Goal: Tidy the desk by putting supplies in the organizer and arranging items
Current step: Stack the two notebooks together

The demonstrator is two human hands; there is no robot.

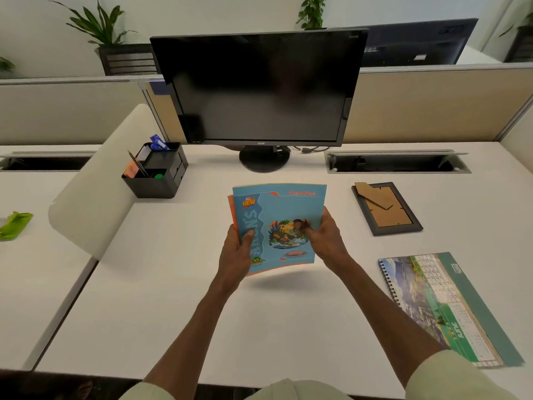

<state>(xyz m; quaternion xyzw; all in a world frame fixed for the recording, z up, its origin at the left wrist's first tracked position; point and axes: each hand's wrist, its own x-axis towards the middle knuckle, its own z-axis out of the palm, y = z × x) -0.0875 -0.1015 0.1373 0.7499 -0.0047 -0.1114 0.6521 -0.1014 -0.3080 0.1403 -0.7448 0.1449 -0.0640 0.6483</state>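
Two hands hold thin booklets above the middle of the white table (pixel 274 327), in front of the dark monitor (pixel 259 88). The left hand (pixel 238 255) grips the left edge, with the thumb lying on the blue cover. The right hand (pixel 324 236) grips the right edge, thumb also on the cover. The blue booklet (pixel 284 223) is on top, and an orange booklet (pixel 233 210) shows only as a narrow strip behind its left side. The long axis of the blue booklet runs away from the person toward the monitor, leaning a little to the right at the far end. The cover faces up, and the big letters along the left side run sideways.

On the far left of the table stands the black organizer (pixel 157 171). Its front compartment holds a pencil (pixel 138 163) that leans backward and to the left, an orange item (pixel 131 170) at the left wall, and something small and green (pixel 158 176) low inside. The back compartment holds a white card and a blue-white packet (pixel 158 142) that sticks out over the rim. On its right side there are small drawers, closed.

To the right of the booklets lies a picture frame (pixel 386 209) — face down, with its cardboard stand folded out. Nearer the person, a spiral calendar (pixel 450 307) lies flat, with its long axis diagonal. A green object (pixel 14 225) lies on the neighbouring table at the left.
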